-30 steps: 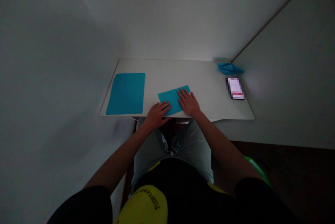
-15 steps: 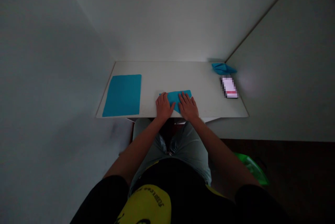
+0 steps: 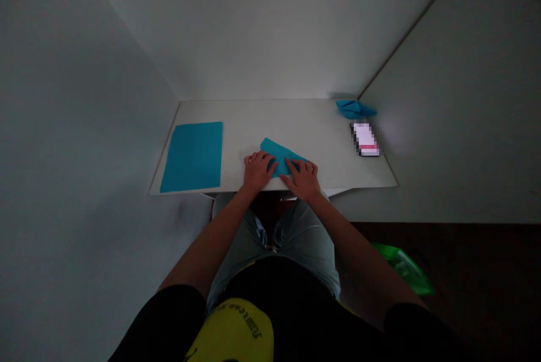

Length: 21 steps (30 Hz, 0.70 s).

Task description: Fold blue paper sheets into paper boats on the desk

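Where left hand and right hand rest, blue paper lies beneath

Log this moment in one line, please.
left hand: on folded blue paper | right hand: same paper | leftward: flat rectangular blue paper sheet

Room: pale walls, white table

Lit phone on white table, right side; green item, dark floor lower right.
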### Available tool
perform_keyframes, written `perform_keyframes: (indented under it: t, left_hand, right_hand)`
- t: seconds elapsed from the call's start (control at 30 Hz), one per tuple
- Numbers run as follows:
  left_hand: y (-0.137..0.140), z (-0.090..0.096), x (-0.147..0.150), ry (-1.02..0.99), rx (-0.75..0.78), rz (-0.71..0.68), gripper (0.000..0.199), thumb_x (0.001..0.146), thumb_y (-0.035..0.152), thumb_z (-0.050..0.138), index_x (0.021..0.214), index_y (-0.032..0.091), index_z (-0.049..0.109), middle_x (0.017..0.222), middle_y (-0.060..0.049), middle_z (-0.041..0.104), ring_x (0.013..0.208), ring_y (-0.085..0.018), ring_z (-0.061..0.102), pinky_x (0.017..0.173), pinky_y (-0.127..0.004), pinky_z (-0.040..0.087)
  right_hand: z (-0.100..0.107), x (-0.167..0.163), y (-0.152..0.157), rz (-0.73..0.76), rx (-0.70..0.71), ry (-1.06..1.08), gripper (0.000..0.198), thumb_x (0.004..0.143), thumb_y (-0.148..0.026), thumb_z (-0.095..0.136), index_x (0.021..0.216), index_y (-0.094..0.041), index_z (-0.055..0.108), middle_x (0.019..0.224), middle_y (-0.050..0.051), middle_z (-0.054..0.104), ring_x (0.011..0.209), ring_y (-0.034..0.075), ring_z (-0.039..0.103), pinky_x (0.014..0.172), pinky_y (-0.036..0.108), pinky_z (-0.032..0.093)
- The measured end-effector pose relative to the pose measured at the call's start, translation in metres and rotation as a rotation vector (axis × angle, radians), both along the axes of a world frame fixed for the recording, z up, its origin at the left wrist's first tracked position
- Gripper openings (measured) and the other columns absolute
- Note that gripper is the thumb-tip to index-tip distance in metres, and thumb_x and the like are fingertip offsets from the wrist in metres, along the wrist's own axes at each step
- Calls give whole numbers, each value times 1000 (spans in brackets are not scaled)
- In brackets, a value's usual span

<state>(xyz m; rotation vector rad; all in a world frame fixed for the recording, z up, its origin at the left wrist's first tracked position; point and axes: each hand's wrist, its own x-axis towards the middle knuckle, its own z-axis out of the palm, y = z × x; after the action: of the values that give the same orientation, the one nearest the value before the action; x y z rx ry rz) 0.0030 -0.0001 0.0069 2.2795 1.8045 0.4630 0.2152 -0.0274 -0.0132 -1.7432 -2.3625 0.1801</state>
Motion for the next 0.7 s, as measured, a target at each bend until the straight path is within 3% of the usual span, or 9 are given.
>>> perform_keyframes:
  t: [0.13,0.23,0.4,0.47,0.6,0.7]
  left_hand:
    - [-1,-7,-10,-28,2,-162,41,111,35,61,150,27,72,157,-11,68,147,-32,57,125,-54,40]
    - [8,-11,-18,-18,-1,-236,43,107,20,59,144,33,77,162,-7,65,151,-33,51,126,-55,38]
    - [30,-9,-19,-75,-36,-179,39,106,14,57,122,35,87,149,-10,67,139,-33,56,116,-55,45]
    - [34,-8,-17,-150,-33,-114,37,108,17,54,119,32,86,142,-10,69,131,-31,61,114,-52,47]
    - [27,-9,-21,-264,16,12,30,109,24,58,129,24,80,133,-12,73,129,-29,67,115,-49,49]
    - [14,-10,-32,-237,3,-87,32,106,30,65,135,22,77,141,-12,76,137,-29,66,122,-49,47]
  right_hand:
    - [4,5,-4,47,20,56,71,112,-71,44,162,-25,66,144,20,68,129,40,55,116,59,40]
    - [11,9,-2,149,13,72,63,112,-69,49,153,-27,74,143,18,70,130,38,57,114,57,41]
    - [16,13,15,443,-6,86,54,115,-63,51,145,-27,77,164,11,64,155,34,51,130,55,33]
    - [13,12,21,487,-16,81,52,116,-60,51,149,-29,75,170,10,60,160,32,49,133,55,31]
    - [5,-5,22,367,15,33,57,117,-63,45,160,-33,67,173,11,57,155,35,53,129,56,37]
    - [1,-23,18,226,31,-11,63,116,-69,39,164,-35,62,169,11,60,143,37,60,122,57,43]
